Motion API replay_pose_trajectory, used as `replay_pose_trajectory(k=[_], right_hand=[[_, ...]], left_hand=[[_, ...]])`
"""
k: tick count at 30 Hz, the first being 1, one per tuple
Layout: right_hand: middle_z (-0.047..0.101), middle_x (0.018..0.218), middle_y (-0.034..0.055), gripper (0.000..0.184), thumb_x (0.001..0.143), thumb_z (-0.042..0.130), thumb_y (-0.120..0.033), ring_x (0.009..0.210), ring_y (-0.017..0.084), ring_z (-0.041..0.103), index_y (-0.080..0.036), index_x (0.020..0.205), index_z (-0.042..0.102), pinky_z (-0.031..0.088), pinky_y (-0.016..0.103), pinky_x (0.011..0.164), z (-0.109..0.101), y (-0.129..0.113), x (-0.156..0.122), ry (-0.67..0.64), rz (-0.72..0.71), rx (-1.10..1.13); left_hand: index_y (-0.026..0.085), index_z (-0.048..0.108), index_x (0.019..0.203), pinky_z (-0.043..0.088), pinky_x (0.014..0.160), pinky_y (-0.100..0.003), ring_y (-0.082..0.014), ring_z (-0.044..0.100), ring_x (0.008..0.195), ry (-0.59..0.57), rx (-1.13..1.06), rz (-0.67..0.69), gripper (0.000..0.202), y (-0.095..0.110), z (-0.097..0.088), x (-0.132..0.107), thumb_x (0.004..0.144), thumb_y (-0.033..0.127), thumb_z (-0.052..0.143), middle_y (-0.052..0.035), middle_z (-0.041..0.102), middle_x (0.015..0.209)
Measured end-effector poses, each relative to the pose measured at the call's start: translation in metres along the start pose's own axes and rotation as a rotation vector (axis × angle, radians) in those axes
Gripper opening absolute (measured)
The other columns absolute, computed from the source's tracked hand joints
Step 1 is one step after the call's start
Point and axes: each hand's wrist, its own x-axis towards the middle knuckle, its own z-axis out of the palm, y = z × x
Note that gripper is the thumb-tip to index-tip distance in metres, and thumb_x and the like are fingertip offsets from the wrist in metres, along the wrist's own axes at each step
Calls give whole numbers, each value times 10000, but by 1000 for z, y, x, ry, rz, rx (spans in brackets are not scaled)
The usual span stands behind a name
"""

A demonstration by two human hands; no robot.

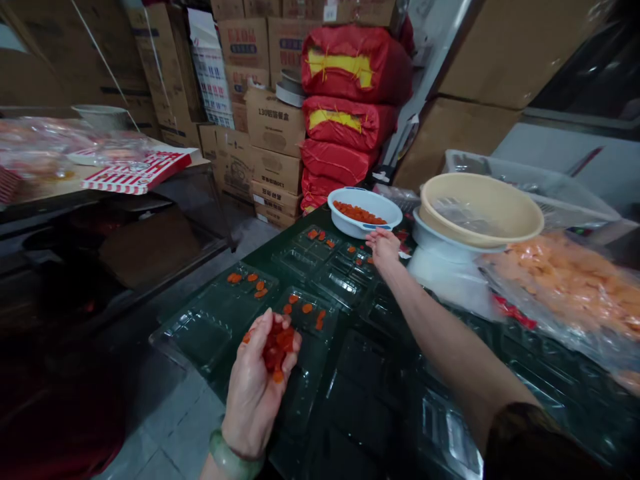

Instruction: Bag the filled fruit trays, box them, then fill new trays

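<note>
Orange-red pieces (275, 350) look light and soft, best pinched singly; left hand (253, 400) cups them closely; right hand (383, 248), fingers loosely together, sits below white bowl (395, 217).

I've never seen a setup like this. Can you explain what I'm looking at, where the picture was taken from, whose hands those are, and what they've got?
This picture comes from a camera worn on a person's head, looking forward and down, so the arms are that person's own. The left hand is cupped around a pile of orange-red pieces, with a green bangle on the wrist. The right hand is open, nearest a white bowl holding more pieces. On the dark surface lie clear plastic compartment trays, some compartments holding pieces. To the right are a tan basin and a large clear bag of orange pieces. Behind stand cardboard boxes and red sacks.
</note>
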Motion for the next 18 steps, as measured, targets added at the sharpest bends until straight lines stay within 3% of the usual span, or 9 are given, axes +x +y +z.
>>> replay_pose_trajectory(k=[5,8,11,14,18], right_hand=[[583,610,-22,37,762,503,-196,421,63,485,-162,749,497,345,167,381,-20,1,-4,-110,-90,-217],[509,492,-34,214,758,554,-311,415,70,414,-149,617,540,314,192,407,-27,1,-4,-133,-181,-393],[502,489,-35,246,709,617,-355,493,91,440,-149,578,583,341,208,488,-24,3,-3,-136,-268,-570],[558,526,-28,192,658,667,-343,536,114,489,-153,635,645,369,220,532,-13,7,-4,-198,-290,-741],[656,690,4,216,744,591,-353,648,142,569,-176,821,689,414,231,608,-14,0,-4,-219,-305,-948]], left_hand=[[151,534,766,352,341,-136,-101,551,523,-7,4,-19,179,1,-3,-1,739,278,657,-12,551,757],[152,543,778,370,349,-141,-110,566,543,20,8,-16,172,1,-4,-2,734,272,660,-22,568,778],[154,546,779,360,339,-142,-117,570,545,37,7,-5,190,0,-4,-2,716,279,675,-24,573,775],[155,539,763,346,329,-143,-105,549,514,-9,13,-10,225,-3,-3,-3,695,301,695,-15,570,751],[156,544,781,331,328,-142,-100,539,499,-6,24,-25,226,-4,-6,-1,694,298,696,-17,576,743]])
